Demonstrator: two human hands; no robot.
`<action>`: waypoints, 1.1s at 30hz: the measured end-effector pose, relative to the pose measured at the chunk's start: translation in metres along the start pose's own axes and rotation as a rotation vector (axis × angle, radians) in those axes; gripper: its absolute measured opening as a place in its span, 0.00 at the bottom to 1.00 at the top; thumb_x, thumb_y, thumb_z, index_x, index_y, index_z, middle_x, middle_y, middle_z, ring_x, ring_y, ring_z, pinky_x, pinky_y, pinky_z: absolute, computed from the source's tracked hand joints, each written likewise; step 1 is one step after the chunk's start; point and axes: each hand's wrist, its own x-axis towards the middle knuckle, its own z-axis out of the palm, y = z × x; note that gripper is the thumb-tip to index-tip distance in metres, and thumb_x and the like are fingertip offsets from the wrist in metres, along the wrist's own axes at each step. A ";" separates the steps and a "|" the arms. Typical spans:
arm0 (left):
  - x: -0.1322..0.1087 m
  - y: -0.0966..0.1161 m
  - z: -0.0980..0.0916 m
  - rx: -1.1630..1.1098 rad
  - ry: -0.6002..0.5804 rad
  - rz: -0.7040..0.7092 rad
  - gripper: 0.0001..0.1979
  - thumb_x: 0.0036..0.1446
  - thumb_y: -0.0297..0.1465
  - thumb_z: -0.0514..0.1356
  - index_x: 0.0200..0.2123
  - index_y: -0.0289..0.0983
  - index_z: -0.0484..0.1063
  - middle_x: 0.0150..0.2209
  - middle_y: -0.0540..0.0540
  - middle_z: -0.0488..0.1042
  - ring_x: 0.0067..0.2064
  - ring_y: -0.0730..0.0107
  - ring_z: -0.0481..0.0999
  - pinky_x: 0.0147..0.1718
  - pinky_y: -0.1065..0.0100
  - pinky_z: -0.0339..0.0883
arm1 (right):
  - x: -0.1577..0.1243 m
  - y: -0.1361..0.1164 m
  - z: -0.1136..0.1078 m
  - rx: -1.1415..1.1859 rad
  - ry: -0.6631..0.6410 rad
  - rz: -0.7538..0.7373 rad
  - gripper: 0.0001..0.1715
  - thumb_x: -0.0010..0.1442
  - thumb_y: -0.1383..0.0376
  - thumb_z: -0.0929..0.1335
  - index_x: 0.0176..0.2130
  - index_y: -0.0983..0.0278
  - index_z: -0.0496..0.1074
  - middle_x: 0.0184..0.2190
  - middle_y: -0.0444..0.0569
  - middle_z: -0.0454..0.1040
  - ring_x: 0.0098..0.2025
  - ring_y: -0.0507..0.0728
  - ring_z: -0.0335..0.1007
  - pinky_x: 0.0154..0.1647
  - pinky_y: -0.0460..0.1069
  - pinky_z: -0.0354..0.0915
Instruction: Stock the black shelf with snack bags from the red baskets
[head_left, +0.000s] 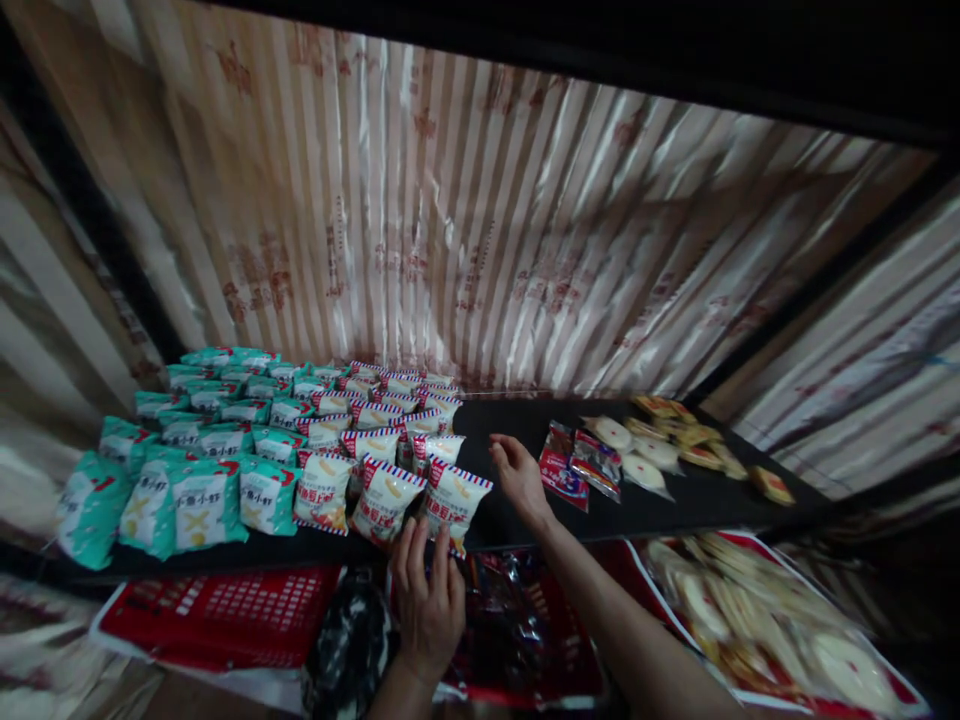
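My left hand (429, 605) is at the shelf's front edge, fingers stretched up against the lower part of a white snack bag (454, 497) with a red and blue striped top. A matching white bag (386, 500) stands close to its left. My right hand (517, 475) is over the shelf, just right of the white bags, fingers loosely bent and apart with nothing seen in them. Several more white bags (324, 488) stand in rows behind and to the left. Beyond them, several teal bags (210, 503) fill the left side.
On the black shelf (495, 415), shiny red and purple packets (564, 465), round pale packaged items (645, 472) and small yellow packs (771, 485) lie to the right. Below are a red basket (225, 615) and one with pale packs (750, 610). Striped plastic sheeting (420, 200) hangs behind.
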 end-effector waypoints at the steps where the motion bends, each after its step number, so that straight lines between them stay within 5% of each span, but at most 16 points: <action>1: -0.002 0.002 0.001 -0.011 -0.029 0.013 0.20 0.54 0.21 0.55 0.51 0.35 0.68 0.53 0.38 0.65 0.58 0.56 0.60 0.52 0.58 0.62 | 0.004 -0.004 0.000 -0.008 -0.005 -0.023 0.20 0.57 0.54 0.61 0.42 0.63 0.71 0.40 0.52 0.75 0.41 0.59 0.73 0.43 0.55 0.69; 6: -0.008 0.008 0.006 -0.008 -0.107 0.029 0.19 0.56 0.22 0.53 0.51 0.38 0.69 0.51 0.41 0.68 0.54 0.62 0.65 0.49 0.63 0.64 | 0.022 -0.024 0.000 -0.049 -0.091 -0.129 0.19 0.58 0.55 0.61 0.42 0.62 0.71 0.39 0.51 0.76 0.40 0.59 0.73 0.42 0.54 0.69; 12: -0.006 -0.008 0.010 0.087 -0.008 -0.347 0.16 0.58 0.24 0.50 0.48 0.34 0.70 0.45 0.39 0.69 0.47 0.60 0.68 0.44 0.59 0.65 | 0.031 -0.029 0.006 -0.008 -0.121 -0.152 0.18 0.58 0.57 0.61 0.43 0.62 0.72 0.39 0.51 0.76 0.40 0.58 0.73 0.42 0.53 0.69; 15: -0.001 -0.014 0.016 0.101 0.023 -0.422 0.18 0.58 0.25 0.50 0.51 0.34 0.68 0.45 0.39 0.69 0.47 0.59 0.67 0.44 0.58 0.64 | 0.032 -0.027 0.007 0.009 -0.145 -0.151 0.18 0.57 0.58 0.61 0.43 0.63 0.72 0.38 0.51 0.76 0.39 0.57 0.73 0.42 0.53 0.69; 26: 0.001 -0.013 0.027 0.053 0.006 -0.320 0.16 0.59 0.24 0.49 0.47 0.35 0.70 0.42 0.41 0.72 0.45 0.63 0.70 0.44 0.61 0.65 | 0.044 -0.043 0.024 -0.079 -0.294 -0.311 0.16 0.59 0.63 0.60 0.42 0.62 0.73 0.41 0.50 0.76 0.39 0.55 0.73 0.42 0.50 0.68; 33: 0.005 -0.011 0.029 0.060 0.012 -0.229 0.15 0.59 0.23 0.50 0.46 0.34 0.70 0.41 0.41 0.73 0.44 0.65 0.71 0.44 0.63 0.65 | 0.073 -0.075 0.052 -0.386 -0.452 -0.529 0.15 0.59 0.68 0.63 0.44 0.60 0.75 0.45 0.47 0.77 0.49 0.56 0.70 0.54 0.50 0.61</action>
